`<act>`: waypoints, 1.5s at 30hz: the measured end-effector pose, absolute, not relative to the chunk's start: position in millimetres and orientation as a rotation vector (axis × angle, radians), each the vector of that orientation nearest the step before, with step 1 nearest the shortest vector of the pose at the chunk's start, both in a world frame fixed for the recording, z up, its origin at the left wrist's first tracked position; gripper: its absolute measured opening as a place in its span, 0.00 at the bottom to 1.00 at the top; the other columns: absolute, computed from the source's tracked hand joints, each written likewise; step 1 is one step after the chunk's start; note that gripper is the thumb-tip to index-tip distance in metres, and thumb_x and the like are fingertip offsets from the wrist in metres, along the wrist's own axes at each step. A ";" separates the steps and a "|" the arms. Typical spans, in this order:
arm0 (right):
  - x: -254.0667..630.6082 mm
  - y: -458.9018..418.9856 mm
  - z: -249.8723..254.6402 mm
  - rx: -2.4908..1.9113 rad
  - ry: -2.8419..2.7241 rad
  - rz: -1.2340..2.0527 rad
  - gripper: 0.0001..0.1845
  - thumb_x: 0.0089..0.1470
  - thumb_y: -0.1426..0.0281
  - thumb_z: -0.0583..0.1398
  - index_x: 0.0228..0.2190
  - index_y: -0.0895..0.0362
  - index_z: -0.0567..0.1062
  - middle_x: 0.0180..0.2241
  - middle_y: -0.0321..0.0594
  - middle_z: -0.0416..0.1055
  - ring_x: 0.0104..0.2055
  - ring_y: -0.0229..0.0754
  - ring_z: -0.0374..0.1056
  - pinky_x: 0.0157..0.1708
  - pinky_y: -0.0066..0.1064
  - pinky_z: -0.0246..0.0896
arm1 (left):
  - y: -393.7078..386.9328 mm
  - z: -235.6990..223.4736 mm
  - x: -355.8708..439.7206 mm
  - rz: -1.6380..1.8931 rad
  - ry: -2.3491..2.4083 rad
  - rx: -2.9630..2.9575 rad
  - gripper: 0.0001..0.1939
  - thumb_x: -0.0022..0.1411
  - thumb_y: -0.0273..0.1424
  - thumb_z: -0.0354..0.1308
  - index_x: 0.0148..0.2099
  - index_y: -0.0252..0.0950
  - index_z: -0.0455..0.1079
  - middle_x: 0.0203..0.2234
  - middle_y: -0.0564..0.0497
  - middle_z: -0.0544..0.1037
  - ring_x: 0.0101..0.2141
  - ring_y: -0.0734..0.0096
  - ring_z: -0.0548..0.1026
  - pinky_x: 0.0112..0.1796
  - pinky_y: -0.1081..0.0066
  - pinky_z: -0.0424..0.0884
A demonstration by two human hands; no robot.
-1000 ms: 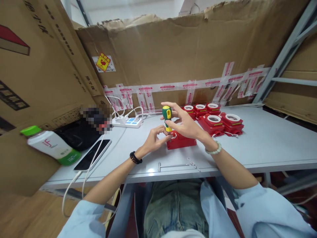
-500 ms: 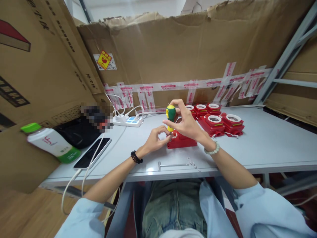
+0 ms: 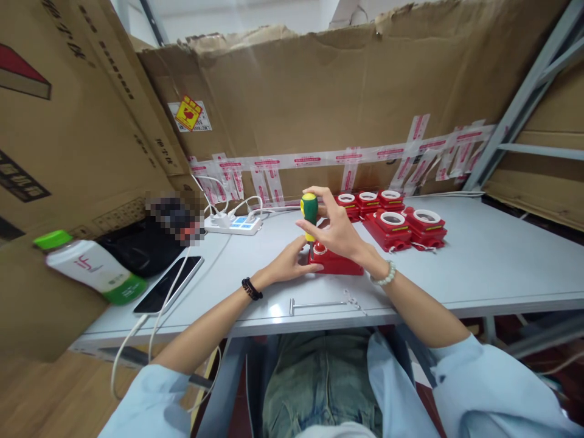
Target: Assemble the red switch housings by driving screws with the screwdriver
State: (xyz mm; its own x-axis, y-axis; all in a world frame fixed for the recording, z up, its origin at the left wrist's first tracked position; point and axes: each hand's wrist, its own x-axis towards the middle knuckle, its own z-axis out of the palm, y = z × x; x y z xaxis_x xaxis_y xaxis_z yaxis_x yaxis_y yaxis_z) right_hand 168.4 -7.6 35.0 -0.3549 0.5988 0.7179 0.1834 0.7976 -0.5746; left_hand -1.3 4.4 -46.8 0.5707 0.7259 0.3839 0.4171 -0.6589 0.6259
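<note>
My right hand (image 3: 336, 228) grips the green and yellow handle of a screwdriver (image 3: 310, 210), held upright with its shaft pointing down. The shaft meets the left end of a red housing (image 3: 340, 264) lying on the table. My left hand (image 3: 289, 261) holds that same end, thumb along the near side and fingers behind. A small red dome with a white ring shows on top of the housing, partly covered by my right hand. Closer to me lies a metal T-handle tool (image 3: 317, 304), with a small twisted white string (image 3: 354, 301) by its tip.
Several red housings with white rings (image 3: 393, 228) stand at the back right. A white power strip (image 3: 235, 225) with plugged cables is at the back left. Further left are a phone (image 3: 168, 285) on a cable and a tilted bottle (image 3: 93, 267). Cardboard (image 3: 292, 97) walls the back.
My left fingers have moved from the screwdriver's shaft down to the sides of the red housing. My right hand stays on the screwdriver's handle. The view has shifted slightly.
</note>
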 end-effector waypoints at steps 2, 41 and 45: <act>168.0 -10.3 36.2 -0.570 -1.908 0.496 0.25 0.54 0.64 0.62 0.51 0.53 0.60 0.35 0.34 0.67 0.33 0.36 0.70 0.32 0.30 0.69 | 4.3 -46.0 -1.9 0.880 0.930 2.343 0.30 0.57 0.43 0.64 0.56 0.37 0.62 0.51 0.41 0.72 0.46 0.59 0.73 0.44 0.61 0.72; 261.9 -62.6 21.7 -1.369 -2.370 0.535 0.08 0.46 0.68 0.57 0.21 0.58 0.67 0.20 0.31 0.59 0.25 0.33 0.52 0.25 0.28 0.45 | 9.3 -14.8 -1.7 0.652 1.095 2.716 0.42 0.52 0.50 0.64 0.65 0.42 0.54 0.59 0.40 0.67 0.56 0.47 0.67 0.54 0.50 0.59; 257.9 -40.3 39.8 -1.332 -2.244 0.635 0.10 0.46 0.65 0.60 0.21 0.59 0.70 0.20 0.32 0.62 0.24 0.33 0.55 0.23 0.27 0.49 | 15.8 -12.4 -6.0 0.655 1.032 2.650 0.39 0.51 0.46 0.67 0.62 0.42 0.59 0.56 0.43 0.71 0.51 0.51 0.73 0.51 0.56 0.66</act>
